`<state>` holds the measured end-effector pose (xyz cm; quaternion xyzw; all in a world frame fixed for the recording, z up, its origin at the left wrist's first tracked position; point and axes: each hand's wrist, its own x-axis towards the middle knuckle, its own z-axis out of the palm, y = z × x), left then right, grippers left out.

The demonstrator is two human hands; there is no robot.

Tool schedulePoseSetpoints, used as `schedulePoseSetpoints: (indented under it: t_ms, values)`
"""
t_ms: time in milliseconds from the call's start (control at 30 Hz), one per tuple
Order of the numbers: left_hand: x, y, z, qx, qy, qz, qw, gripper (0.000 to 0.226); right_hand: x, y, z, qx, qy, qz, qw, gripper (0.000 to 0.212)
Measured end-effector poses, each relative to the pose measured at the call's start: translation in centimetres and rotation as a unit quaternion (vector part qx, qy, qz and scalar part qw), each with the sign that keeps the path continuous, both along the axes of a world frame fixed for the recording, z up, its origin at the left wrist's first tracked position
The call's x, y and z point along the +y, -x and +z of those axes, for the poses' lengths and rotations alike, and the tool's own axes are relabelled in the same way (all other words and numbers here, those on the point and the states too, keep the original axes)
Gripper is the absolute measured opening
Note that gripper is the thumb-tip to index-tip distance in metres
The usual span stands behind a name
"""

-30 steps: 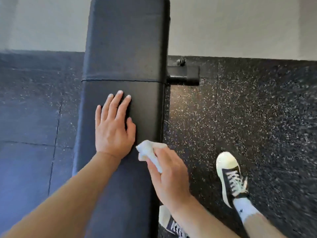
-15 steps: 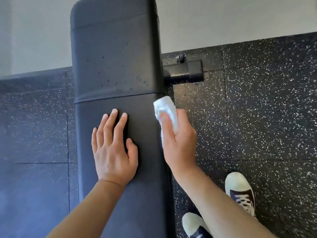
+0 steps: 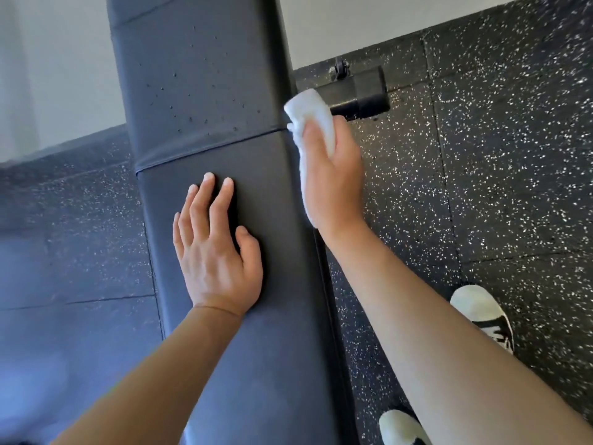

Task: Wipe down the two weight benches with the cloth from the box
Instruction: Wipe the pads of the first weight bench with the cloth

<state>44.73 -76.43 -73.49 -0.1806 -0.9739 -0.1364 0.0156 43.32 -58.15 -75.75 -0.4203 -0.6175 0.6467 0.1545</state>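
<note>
Item: black padded vinyl weight bench [image 3: 205,75]. Your left hand [image 3: 215,252] lies flat on top, fingers straight. Your right hand [image 3: 333,175] clamps the folded white cloth [image 3: 308,107] against its right edge; press evenly, overlap strokes.

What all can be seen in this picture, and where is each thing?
weight bench: one, black padded, running up the middle, a seam across it
cloth: one, white, bunched at the bench's right edge near the seam
bench foot bar: one, black, sticking out on the floor right of the bench
floor: black rubber tiles with white specks, both sides of the bench
wall: pale, along the top
shoes: two, black with white toes, lower right
left hand: flat on the bench top, fingers straight
right hand: grip around the cloth, against the bench's right side
</note>
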Motion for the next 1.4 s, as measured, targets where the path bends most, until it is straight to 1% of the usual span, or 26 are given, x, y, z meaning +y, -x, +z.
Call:
schedulePoseSetpoints:
  t_ms: [100, 200, 267, 367, 433, 500, 600, 667, 733, 833, 900, 967, 1067, 1133, 1200, 1267, 1333, 1400]
  values:
    - [-0.2, 0.0, -0.2, 0.01, -0.006, -0.003, 1.0, 0.063, -1.1, -2.5, 0.2, 0.018, -0.025, 0.027, 0.999, 0.029]
    - [-0.1, 0.0, -0.4, 0.021, -0.005, -0.002, 1.0, 0.062, -4.6, -10.1, 0.7, 0.006, -0.05, 0.049, 0.998, 0.026]
    - [-0.1, -0.1, -0.2, 0.02, -0.007, 0.0, 1.0, 0.063, -7.1, -16.4, 0.8, -0.001, -0.029, 0.06, 0.998, 0.021]
    - [0.2, -0.3, 0.1, 0.011, -0.004, -0.002, 1.0, 0.065, -9.7, -22.6, 1.0, -0.03, -0.019, 0.067, 0.997, 0.026]
    - [0.4, -0.6, 0.7, 0.011, 0.011, 0.007, 1.0, 0.067, -9.5, -22.2, 1.4, -0.036, -0.014, 0.069, 0.997, 0.029]
    - [0.6, -0.9, 1.1, 0.018, 0.035, 0.029, 0.999, 0.069, -8.2, -18.9, 1.8, -0.014, -0.018, 0.057, 0.998, 0.03]
    - [0.6, -2.5, 1.3, 0.003, 0.022, 0.074, 0.997, 0.066, -5.6, -13.0, 1.7, -0.016, -0.069, 0.047, 0.996, 0.034]
    - [0.0, -4.9, 1.4, -0.004, -0.012, 0.099, 0.995, 0.063, -5.0, -11.6, 1.8, -0.017, -0.086, 0.05, 0.995, 0.034]
    - [-1.1, -8.5, 1.4, -0.007, -0.033, 0.109, 0.993, 0.061, -5.8, -13.5, 1.9, -0.013, -0.083, 0.06, 0.995, 0.034]
    - [-4.2, -16.5, 1.4, -0.021, -0.024, 0.091, 0.995, 0.061, -8.7, -21.0, 1.8, -0.013, -0.081, 0.078, 0.994, 0.029]
    - [-6.7, -22.8, 1.4, -0.031, -0.006, 0.082, 0.996, 0.063, -11.4, -28.0, 1.6, -0.014, -0.081, 0.087, 0.993, 0.026]
    - [-8.7, -28.1, 1.4, -0.047, 0.005, 0.072, 0.996, 0.064, -13.9, -34.8, 1.8, -0.026, -0.075, 0.103, 0.992, 0.028]
    - [-9.7, -30.3, 1.0, -0.043, 0.006, 0.071, 0.997, 0.065, -16.4, -40.8, 2.0, -0.052, -0.055, 0.123, 0.989, 0.036]
    - [-9.3, -30.0, 1.1, -0.042, 0.001, 0.08, 0.996, 0.065, -16.2, -40.5, 2.0, -0.054, -0.05, 0.129, 0.989, 0.031]
    - [-9.1, -30.0, 1.2, -0.044, 0.001, 0.079, 0.996, 0.064, -14.8, -37.2, 2.0, -0.037, -0.061, 0.131, 0.989, 0.028]
    - [-9.1, -30.1, 1.3, -0.044, 0.001, 0.08, 0.996, 0.065, -12.9, -31.7, 1.5, -0.035, -0.055, 0.087, 0.994, 0.027]
    - [-9.2, -30.2, 1.2, -0.043, 0.004, 0.083, 0.996, 0.064, -11.0, -26.4, 1.2, -0.02, 0.002, 0.029, 0.999, 0.027]
    - [-9.3, -30.2, 1.2, -0.041, 0.003, 0.088, 0.995, 0.065, -10.2, -24.0, 1.0, -0.005, 0.006, 0.009, 1.0, 0.028]
